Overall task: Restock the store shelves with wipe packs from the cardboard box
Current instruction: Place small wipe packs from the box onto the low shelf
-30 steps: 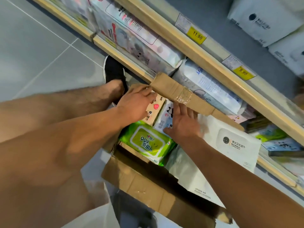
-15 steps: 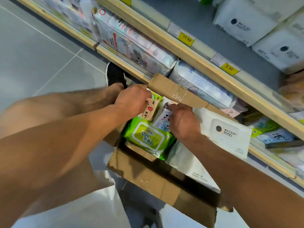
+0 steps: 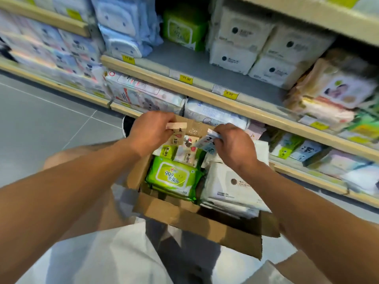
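Observation:
An open cardboard box [image 3: 184, 220] stands on the floor in front of the shelves. It holds a green wipe pack [image 3: 173, 178], white wipe packs [image 3: 229, 189] and small packs at its far end. My left hand [image 3: 149, 132] grips a small beige pack [image 3: 176, 126] and holds it above the box's far end. My right hand [image 3: 233, 144] pinches a small white and blue pack [image 3: 206, 143] over the box.
Wooden-edged shelves [image 3: 205, 93] with yellow price tags run behind the box. The middle shelf holds white packs [image 3: 231, 56], a green pack [image 3: 184, 29] and blue packs [image 3: 121, 27], with a bare grey gap between them. Grey tiled floor [image 3: 41, 124] lies to the left.
Both hands have come up out of the box, each holding a small pack. The camera has tilted upward, so the middle shelf is now in view.

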`<action>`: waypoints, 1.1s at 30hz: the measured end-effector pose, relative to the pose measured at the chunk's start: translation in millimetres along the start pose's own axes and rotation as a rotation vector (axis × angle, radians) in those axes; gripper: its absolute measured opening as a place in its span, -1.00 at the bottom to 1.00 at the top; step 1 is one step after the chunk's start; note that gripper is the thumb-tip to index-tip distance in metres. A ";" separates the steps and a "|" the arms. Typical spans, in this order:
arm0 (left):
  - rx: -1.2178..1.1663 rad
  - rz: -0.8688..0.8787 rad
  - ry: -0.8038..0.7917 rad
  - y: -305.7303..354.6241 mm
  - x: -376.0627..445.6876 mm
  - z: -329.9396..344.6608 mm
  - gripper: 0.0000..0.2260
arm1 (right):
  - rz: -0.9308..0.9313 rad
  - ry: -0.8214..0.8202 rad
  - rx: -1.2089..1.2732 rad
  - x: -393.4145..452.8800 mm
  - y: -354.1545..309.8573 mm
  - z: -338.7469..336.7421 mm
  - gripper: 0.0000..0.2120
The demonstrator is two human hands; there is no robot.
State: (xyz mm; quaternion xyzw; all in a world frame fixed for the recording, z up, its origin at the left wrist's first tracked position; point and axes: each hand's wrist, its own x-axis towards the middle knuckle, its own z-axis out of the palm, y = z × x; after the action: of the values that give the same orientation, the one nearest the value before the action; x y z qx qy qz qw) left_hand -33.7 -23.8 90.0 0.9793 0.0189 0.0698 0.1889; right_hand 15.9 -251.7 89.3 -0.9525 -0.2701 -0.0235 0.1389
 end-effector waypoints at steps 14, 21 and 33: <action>-0.059 0.271 0.026 180.0 52.9 15.8 -0.86 | 0.195 0.245 -0.096 -65.2 144.4 -106.0 -0.86; -0.114 0.357 -0.047 268.8 81.6 77.6 -0.86 | 0.356 0.264 -0.082 -104.1 244.6 -109.8 -0.82; -0.161 0.433 -0.210 318.5 133.7 210.4 -0.82 | 0.470 0.279 -0.109 -116.0 368.2 -42.2 -0.88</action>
State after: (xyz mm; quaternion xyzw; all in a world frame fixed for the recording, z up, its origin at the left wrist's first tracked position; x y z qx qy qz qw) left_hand 132.3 -388.1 32.7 0.9442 -0.2166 0.0079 0.2480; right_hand 110.1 -622.6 23.1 -0.9826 -0.0182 -0.1361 0.1251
